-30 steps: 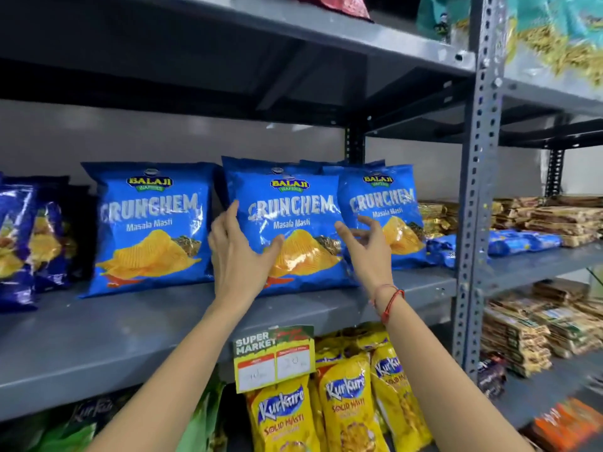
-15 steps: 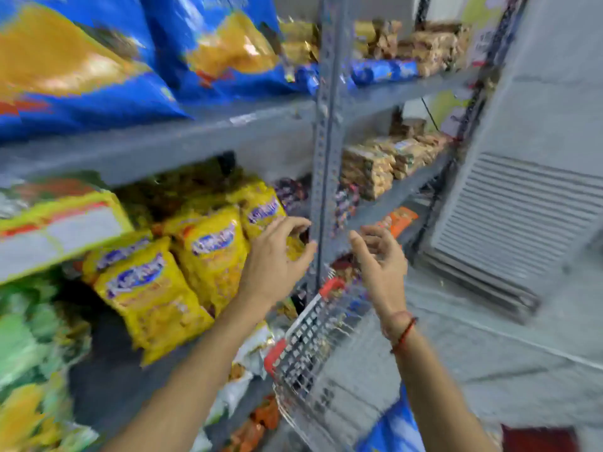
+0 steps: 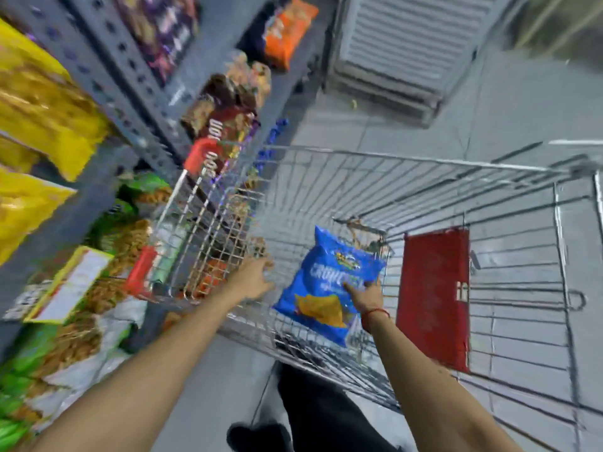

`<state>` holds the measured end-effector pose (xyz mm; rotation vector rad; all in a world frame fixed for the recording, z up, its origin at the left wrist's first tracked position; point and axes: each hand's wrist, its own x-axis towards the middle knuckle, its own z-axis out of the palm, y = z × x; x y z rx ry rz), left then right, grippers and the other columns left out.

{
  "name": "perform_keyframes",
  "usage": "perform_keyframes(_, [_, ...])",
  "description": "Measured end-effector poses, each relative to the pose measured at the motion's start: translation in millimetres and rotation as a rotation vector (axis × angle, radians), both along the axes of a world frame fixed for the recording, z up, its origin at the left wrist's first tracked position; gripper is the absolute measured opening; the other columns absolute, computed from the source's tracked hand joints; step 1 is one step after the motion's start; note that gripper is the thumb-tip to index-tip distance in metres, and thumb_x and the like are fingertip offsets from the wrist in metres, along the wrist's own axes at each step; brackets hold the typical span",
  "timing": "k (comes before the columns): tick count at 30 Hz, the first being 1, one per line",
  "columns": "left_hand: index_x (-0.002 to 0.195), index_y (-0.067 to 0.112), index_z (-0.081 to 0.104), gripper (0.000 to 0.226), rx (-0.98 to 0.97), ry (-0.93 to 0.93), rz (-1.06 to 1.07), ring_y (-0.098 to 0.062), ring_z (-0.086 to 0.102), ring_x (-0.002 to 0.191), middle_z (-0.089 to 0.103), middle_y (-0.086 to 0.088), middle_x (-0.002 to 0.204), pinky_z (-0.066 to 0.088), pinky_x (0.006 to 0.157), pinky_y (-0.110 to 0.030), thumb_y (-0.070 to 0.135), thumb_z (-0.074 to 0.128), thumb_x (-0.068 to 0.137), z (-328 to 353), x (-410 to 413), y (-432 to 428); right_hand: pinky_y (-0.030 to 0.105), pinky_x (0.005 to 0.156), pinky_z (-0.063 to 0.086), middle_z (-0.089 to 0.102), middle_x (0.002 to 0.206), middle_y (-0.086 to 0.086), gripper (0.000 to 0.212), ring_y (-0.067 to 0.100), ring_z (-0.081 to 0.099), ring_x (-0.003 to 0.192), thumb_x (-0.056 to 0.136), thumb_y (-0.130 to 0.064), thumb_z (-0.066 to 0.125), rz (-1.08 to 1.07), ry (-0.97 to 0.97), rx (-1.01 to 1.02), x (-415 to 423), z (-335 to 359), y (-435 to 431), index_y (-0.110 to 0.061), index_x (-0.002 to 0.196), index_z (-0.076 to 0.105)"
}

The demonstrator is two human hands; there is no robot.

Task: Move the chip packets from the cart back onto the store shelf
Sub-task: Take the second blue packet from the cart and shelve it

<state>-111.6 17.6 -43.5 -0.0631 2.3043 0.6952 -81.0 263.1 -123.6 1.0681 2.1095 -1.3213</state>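
A blue chip packet (image 3: 329,282) with a yellow chip picture lies tilted inside the wire cart (image 3: 424,177), near its close left corner. My right hand (image 3: 365,293) is down in the cart, its fingers spread on the packet's right edge; I see no closed grip in the blur. To the packet's left, my left hand (image 3: 257,278) reaches into the cart with fingers apart, holding nothing and a short gap from the packet. The grey store shelf (image 3: 107,79) stands on the left of the cart.
The cart's red seat flap (image 3: 434,298) is right of the packet. Yellow, green and orange snack packets fill the lower shelves on the left. A louvred grey unit (image 3: 408,44) stands on the floor beyond the cart. My dark-clad leg (image 3: 319,415) is below the cart's near rim.
My view swung down from the shelf into the cart. Both hands left the blue packets on the shelf and dropped into the cart; the right hand now touches the packet there.
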Motion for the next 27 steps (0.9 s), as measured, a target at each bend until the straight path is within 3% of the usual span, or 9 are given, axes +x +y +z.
perform_keyframes(4, [0.134, 0.007, 0.041, 0.067, -0.029, -0.158, -0.053, -0.032, 0.045, 0.125, 0.044, -0.018, 0.141, 0.039, 0.102, -0.037, 0.037, 0.067, 0.080, -57.0, -10.8, 17.0, 0.036, 0.082, 0.049, 0.059, 0.122, 0.013, 0.066, 0.024, 0.059, 0.105, 0.071, -0.021, 0.081, -0.104, -0.140, -0.032, 15.3, -46.3, 15.4, 0.011, 0.120, 0.050])
perform_keyframes(7, [0.137, 0.006, 0.036, 0.080, -0.033, -0.185, -0.036, -0.034, 0.041, 0.128, 0.041, -0.021, 0.142, 0.036, 0.105, -0.040, 0.043, 0.071, 0.075, -94.0, -15.5, 34.9, 0.020, 0.059, 0.053, 0.061, 0.117, 0.017, 0.061, 0.022, 0.060, 0.085, 0.072, -0.012, 0.080, -0.147, -0.141, -0.121, 7.7, -70.5, 16.0, 0.011, 0.120, 0.051])
perform_keyframes(12, [0.144, 0.009, 0.021, 0.104, 0.012, -0.238, 0.051, -0.033, 0.029, 0.137, 0.030, -0.017, 0.149, 0.028, 0.111, -0.043, 0.043, 0.078, 0.065, -131.6, -15.0, 64.8, 0.014, 0.049, 0.050, 0.067, 0.106, 0.013, 0.060, 0.017, 0.062, 0.076, 0.069, -0.021, 0.082, -0.134, -0.078, -0.232, -11.5, -90.6, 16.1, 0.002, 0.119, 0.056])
perform_keyframes(15, [0.140, 0.010, 0.025, 0.103, 0.158, -0.321, 0.235, -0.018, 0.040, 0.125, 0.043, -0.001, 0.131, 0.033, 0.104, -0.029, 0.032, 0.086, 0.060, -144.7, -12.5, 70.4, 0.021, 0.056, 0.053, 0.070, 0.090, 0.007, 0.049, 0.007, 0.067, 0.067, 0.067, -0.013, 0.083, -0.155, -0.029, -0.274, -17.7, -91.1, 16.8, 0.002, 0.109, 0.062])
perform_keyframes(17, [0.133, 0.017, 0.036, 0.116, 0.235, -0.355, 0.320, -0.018, 0.051, 0.118, 0.051, 0.005, 0.130, 0.044, 0.099, -0.034, 0.053, 0.090, 0.036, -161.5, -9.9, 64.4, 0.017, 0.057, 0.054, 0.070, 0.087, 0.003, 0.049, 0.000, 0.067, 0.064, 0.065, -0.011, 0.084, -0.166, 0.006, -0.298, -20.8, -84.6, 16.7, 0.001, 0.107, 0.061])
perform_keyframes(19, [0.129, 0.017, 0.043, 0.131, 0.332, -0.388, 0.352, -0.020, 0.060, 0.110, 0.059, -0.002, 0.127, 0.052, 0.093, -0.042, 0.063, 0.086, 0.014, -182.3, -4.6, 54.5, 0.021, 0.062, 0.055, 0.071, 0.096, 0.006, 0.061, 0.010, 0.068, 0.075, 0.060, -0.018, 0.088, -0.167, 0.029, -0.314, -21.8, -81.0, 17.2, -0.001, 0.111, 0.061])
perform_keyframes(22, [0.127, 0.013, 0.048, 0.124, 0.381, -0.361, 0.383, -0.021, 0.062, 0.106, 0.062, -0.006, 0.124, 0.052, 0.092, -0.039, 0.054, 0.089, 0.017, -137.5, -12.1, 56.8, 0.020, 0.058, 0.053, 0.071, 0.100, 0.012, 0.068, 0.018, 0.065, 0.076, 0.058, -0.028, 0.089, -0.115, 0.047, -0.295, -25.9, -56.6, 14.9, 0.002, 0.112, 0.059])
perform_keyframes(25, [0.127, 0.015, 0.048, 0.094, 0.380, -0.360, 0.362, -0.018, 0.058, 0.105, 0.059, 0.002, 0.120, 0.047, 0.091, -0.031, 0.037, 0.090, 0.047, -88.2, -22.7, 55.1, 0.017, 0.060, 0.055, 0.072, 0.091, 0.005, 0.054, 0.008, 0.070, 0.071, 0.063, -0.015, 0.086, -0.103, 0.117, -0.347, -35.0, -27.5, 10.8, 0.000, 0.108, 0.061])
perform_keyframes(27, [0.126, 0.019, 0.051, 0.094, 0.421, -0.324, 0.322, -0.015, 0.058, 0.105, 0.059, 0.005, 0.120, 0.046, 0.093, -0.030, 0.043, 0.090, 0.044, -61.4, -29.8, 48.2, 0.015, 0.056, 0.055, 0.070, 0.086, -0.001, 0.044, 0.000, 0.069, 0.063, 0.066, -0.006, 0.083, -0.112, 0.183, -0.404, -42.1, 2.1, 5.5, -0.003, 0.104, 0.062])
